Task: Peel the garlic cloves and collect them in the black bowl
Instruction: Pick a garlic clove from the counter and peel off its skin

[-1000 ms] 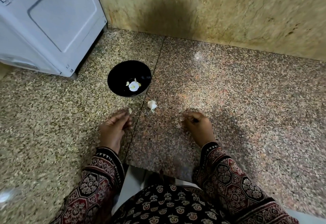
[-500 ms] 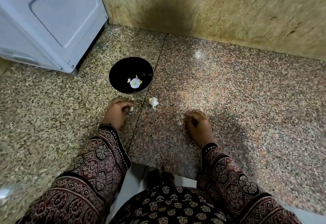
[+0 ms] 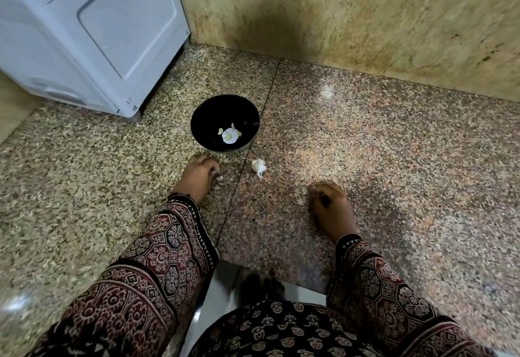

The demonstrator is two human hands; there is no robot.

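Left hand (image 3: 199,174) has edged toward the black bowl (image 3: 218,110), curled fingers (image 3: 211,169) pinching a garlic clove (image 3: 220,178).

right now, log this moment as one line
left hand: curled beside round black bowl, contents unclear | right hand: curled on speckled granite surface, contents unclear | bowl: pale garlic pieces inside | white garlic chunk: loose on surface near bowl

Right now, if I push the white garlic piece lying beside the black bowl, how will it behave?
The garlic piece looks small and papery, so probably very light; it should skid easily on the glossy granite. Its lumpy shape with a trailing tail suggests wobbling, not rolling far. Loose skin might flake off.
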